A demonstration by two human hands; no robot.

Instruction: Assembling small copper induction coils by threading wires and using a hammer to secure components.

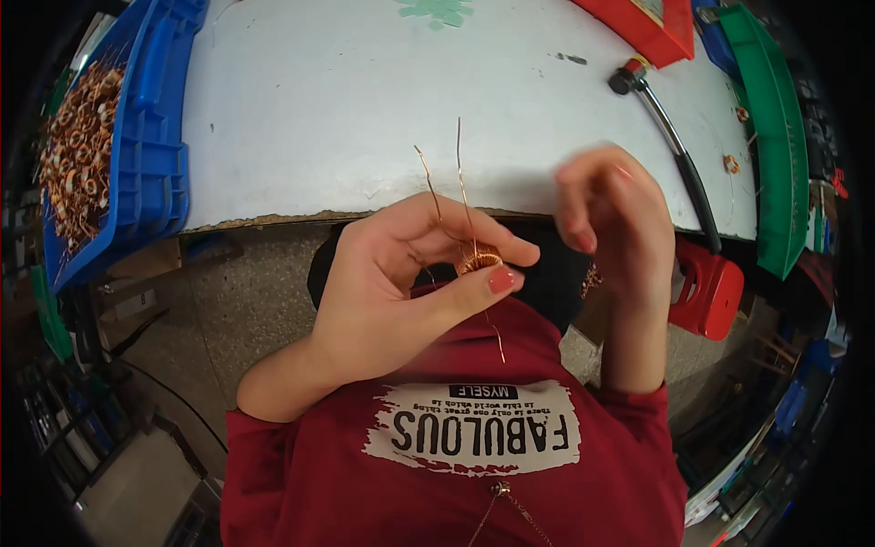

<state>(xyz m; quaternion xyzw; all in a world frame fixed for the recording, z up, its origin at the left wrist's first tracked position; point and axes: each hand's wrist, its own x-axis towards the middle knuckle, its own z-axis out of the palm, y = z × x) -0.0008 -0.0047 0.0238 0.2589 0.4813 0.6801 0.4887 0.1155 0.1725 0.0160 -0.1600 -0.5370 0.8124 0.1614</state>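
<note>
My left hand (401, 283) pinches a small ring coil wound with copper wire (478, 262) between thumb and fingers, in front of the table's near edge. Long bare wire ends stick out of the coil: two point up over the table, and another hangs down below my thumb. To the right, apart from the coil, my right hand (620, 205) is raised with its fingers loosely curled and slightly blurred. Nothing shows between its fingers and thumb.
A blue crate (150, 173) full of copper coils stands at the left. On the white table (346, 100), a hammer (679, 150) lies at the right, near a green bin (770, 146), a red bin (670, 36) and a few loose coils (731, 164). A red plastic object (711, 292) sits below the hammer's handle.
</note>
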